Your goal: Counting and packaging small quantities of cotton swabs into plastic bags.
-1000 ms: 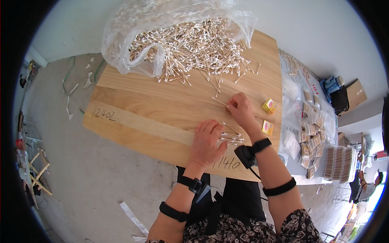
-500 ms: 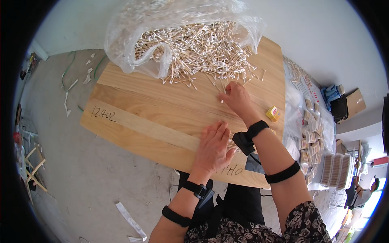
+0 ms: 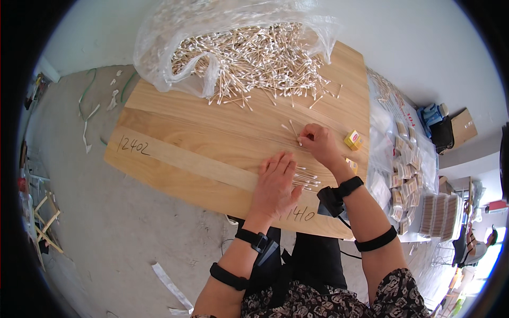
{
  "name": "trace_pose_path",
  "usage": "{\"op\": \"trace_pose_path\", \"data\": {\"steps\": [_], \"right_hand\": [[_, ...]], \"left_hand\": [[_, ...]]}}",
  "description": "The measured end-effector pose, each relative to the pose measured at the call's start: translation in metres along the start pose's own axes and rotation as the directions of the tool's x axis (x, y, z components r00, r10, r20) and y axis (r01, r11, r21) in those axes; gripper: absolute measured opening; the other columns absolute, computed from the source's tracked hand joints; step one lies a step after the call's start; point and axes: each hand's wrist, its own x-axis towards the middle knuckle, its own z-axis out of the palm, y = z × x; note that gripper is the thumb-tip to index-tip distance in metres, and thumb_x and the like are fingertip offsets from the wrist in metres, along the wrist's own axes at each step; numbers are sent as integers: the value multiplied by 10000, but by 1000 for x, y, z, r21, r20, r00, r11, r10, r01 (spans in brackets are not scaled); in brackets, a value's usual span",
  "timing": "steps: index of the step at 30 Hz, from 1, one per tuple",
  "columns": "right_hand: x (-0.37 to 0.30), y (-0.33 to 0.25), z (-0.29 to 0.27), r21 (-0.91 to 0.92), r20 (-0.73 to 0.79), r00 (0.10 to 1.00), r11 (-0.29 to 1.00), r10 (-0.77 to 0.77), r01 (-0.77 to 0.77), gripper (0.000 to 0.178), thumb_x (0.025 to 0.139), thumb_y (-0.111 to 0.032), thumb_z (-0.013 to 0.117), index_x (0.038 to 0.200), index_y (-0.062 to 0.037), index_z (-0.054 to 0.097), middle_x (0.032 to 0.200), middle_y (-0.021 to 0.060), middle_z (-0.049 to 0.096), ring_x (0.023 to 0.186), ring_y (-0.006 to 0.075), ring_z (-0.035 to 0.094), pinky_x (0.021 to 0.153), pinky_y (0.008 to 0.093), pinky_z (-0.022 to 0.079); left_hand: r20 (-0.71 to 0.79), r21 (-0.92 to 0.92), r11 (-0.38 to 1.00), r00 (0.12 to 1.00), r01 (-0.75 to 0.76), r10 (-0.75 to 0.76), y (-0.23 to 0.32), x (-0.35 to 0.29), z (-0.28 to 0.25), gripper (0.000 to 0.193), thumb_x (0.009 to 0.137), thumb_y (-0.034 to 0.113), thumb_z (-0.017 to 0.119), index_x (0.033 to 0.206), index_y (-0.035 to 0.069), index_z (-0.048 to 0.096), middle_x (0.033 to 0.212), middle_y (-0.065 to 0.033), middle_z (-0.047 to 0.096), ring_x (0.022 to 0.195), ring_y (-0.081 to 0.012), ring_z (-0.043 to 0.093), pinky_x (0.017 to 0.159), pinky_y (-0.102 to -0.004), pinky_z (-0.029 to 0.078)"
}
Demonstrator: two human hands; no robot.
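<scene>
Head view: my right hand (image 3: 317, 143) pinches slim, pale-stemmed, white-tipped cotton swabs (image 3: 295, 131) over the wooden table (image 3: 212, 135). My left hand (image 3: 275, 183) lies flat, fingers extended, beside a small swab bundle (image 3: 307, 177) near the front edge. Bare wood opens leftward; yellow boxes (image 3: 352, 140) stand near the right edge.

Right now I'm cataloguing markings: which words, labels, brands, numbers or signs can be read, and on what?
I won't copy wording or digits, only locate them:
Wooden table, left: dark handwritten number, legible.
Same table, near edge by the left hand: another handwritten number.
Upper yellow box: reddish label, too small to read.
Pale plastic, right: red print, not clearly readable.
</scene>
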Motion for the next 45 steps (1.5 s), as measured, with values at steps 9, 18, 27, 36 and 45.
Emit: {"op": "trace_pose_path", "data": {"steps": [9, 18, 27, 36, 45], "right_hand": [[-41, -14, -4, -118, 14, 971, 964, -240, 240, 74, 780, -112, 639, 794, -51, 600, 811, 117, 588, 725, 344, 611, 649, 428, 489], [-66, -10, -7, -184, -32, 977, 962, -212, 202, 46, 807, -67, 603, 772, -59, 575, 787, 120, 571, 723, 359, 605, 638, 443, 489], [-116, -7, -4, -198, -270, 900, 934, -343, 297, 159, 742, 0, 623, 894, -38, 649, 854, 114, 550, 806, 332, 592, 681, 419, 494], [-178, -16, 17, 414, -488, 834, 910, 257, -38, 179, 748, 69, 609, 919, 18, 628, 968, 117, 574, 817, 233, 596, 728, 309, 495], [-183, -6, 21, 613, -574, 714, 789, 401, 50, 194, 820, 29, 611, 1013, 16, 602, 1094, 106, 578, 854, 184, 583, 780, 288, 495]], "left_hand": [[-53, 5, 1000, 998, 30, -30, 1, -1, 2, 653, 723, 224, 710, 1289, -8, 483, 1390, -166, 446, 1296, -348, 395, 1090, -459, 291], [8, 18, 1000, 1000, -23, 23, 6, 2, -1, 762, 726, 270, 735, 1373, 11, 428, 1456, -134, 384, 1359, -334, 340, 1098, -461, 277], [225, 291, 947, 972, -134, 68, 8, 3, 9, 706, 914, 497, 490, 1461, 72, 352, 1547, -84, 296, 1454, -237, 209, 1169, -509, 116], [282, 326, 923, 953, -205, 112, 20, 4, 6, 753, 885, 435, 592, 1458, 24, 326, 1555, -129, 260, 1458, -256, 192, 1165, -537, 119], [299, 414, 880, 948, -231, 109, 34, 23, 24, 726, 886, 403, 602, 1445, 23, 338, 1532, -138, 286, 1431, -286, 239, 1156, -552, 137]]}}
